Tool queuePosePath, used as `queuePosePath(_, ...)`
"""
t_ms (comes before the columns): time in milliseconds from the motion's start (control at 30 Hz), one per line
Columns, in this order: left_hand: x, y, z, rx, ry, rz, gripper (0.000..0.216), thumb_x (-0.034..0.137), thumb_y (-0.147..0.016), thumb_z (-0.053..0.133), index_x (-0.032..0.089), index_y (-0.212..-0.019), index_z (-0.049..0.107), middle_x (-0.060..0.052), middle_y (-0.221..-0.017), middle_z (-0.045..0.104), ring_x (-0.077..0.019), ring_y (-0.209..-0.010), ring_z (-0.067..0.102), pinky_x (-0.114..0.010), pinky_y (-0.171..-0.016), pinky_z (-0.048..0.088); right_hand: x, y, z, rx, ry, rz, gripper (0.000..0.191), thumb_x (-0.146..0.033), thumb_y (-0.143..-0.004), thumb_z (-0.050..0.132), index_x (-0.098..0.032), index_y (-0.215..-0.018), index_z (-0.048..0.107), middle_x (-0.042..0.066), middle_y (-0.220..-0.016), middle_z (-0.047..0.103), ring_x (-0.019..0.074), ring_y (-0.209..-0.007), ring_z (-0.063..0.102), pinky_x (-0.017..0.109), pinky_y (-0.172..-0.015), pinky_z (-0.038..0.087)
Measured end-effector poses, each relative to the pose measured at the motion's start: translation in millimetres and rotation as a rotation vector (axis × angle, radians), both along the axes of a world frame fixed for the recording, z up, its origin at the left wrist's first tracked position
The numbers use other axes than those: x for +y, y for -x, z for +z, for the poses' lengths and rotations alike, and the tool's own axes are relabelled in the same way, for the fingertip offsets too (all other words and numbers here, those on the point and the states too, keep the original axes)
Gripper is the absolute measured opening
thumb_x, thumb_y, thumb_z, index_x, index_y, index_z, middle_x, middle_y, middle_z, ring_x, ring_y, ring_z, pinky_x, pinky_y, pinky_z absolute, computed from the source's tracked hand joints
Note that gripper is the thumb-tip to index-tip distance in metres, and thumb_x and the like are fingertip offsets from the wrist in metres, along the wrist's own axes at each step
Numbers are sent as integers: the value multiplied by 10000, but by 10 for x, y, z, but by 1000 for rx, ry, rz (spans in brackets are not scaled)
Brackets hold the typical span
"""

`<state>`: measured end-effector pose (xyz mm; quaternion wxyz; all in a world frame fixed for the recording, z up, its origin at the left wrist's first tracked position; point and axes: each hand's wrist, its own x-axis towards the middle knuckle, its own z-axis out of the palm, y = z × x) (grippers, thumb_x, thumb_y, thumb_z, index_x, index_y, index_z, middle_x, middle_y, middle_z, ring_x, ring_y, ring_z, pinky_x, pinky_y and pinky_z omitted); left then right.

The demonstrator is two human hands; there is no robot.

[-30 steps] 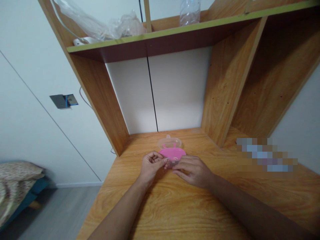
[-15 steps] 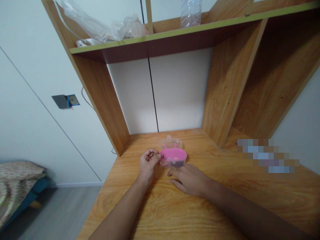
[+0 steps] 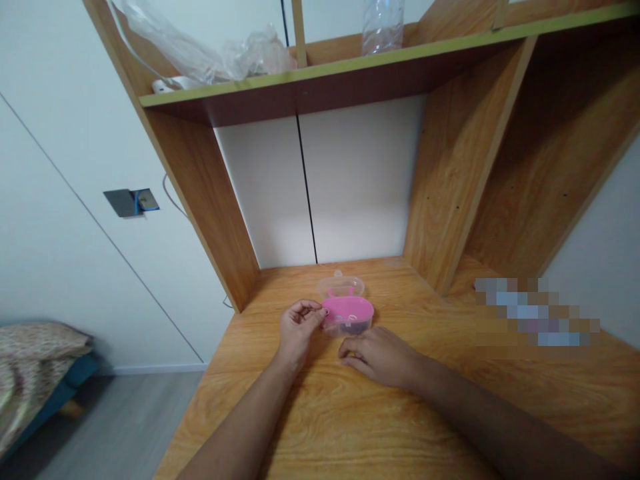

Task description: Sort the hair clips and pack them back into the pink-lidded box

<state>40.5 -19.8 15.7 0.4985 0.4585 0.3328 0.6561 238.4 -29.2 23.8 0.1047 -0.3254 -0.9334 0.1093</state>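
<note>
A small pink plastic box (image 3: 349,313) stands on the wooden desk (image 3: 350,413), its clear lid (image 3: 341,286) flipped open behind it. My left hand (image 3: 299,327) hovers at the box's left edge, thumb and forefinger pinched on a tiny dark thing that I cannot make out. My right hand (image 3: 379,355) rests on the desk just in front of the box, fingers curled down with the tips pressed on the wood; whether they hold anything I cannot see.
A shelf (image 3: 320,73) above the desk carries crumpled clear plastic bags (image 3: 210,53) and a clear bottle (image 3: 381,23). A wooden divider (image 3: 450,187) rises right of the box. A blurred patch lies at the right. A bed (image 3: 35,373) stands lower left.
My right hand has drawn back from the box to the desk in front of it. My left hand has stayed at the box's left edge with its pinch closed.
</note>
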Motion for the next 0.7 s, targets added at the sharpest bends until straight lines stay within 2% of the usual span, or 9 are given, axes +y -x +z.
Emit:
queuePosePath(333,24,12,-36,39,13,21,272,298,-648,867,134,-736,668,0,-576,659,-82,-490,550,-188,-515,424,-24,-28,40,-40,9,25,187,-270,-899,538,-221,-963,706,34,-864,771,180,-704,691,252,-587,403)
queuePosePath(400,25,15,-40,46,14,22,265,296,-656,863,135,-736,669,4,-570,654,-82,-488,550,-188,-515,422,-31,-33,63,-35,24,15,196,-282,-911,533,-220,-983,704,39,-884,770,178,-709,689,254,-602,418)
queuePosePath(567,16,9,-34,47,4,21,271,296,-647,867,136,-718,660,10,-564,648,-80,-484,549,-187,-513,425,-19,-30,44,-9,61,-4,232,-353,-941,538,-241,-1068,697,47,-1017,764,213,-878,706,278,-718,461)
queuePosePath(700,2,-2,-18,45,5,15,277,299,-639,871,140,-725,661,13,-569,650,-83,-482,551,-190,-511,429,-10,-33,8,-26,87,34,172,-281,-927,544,-227,-989,695,24,-901,761,168,-761,687,247,-649,428)
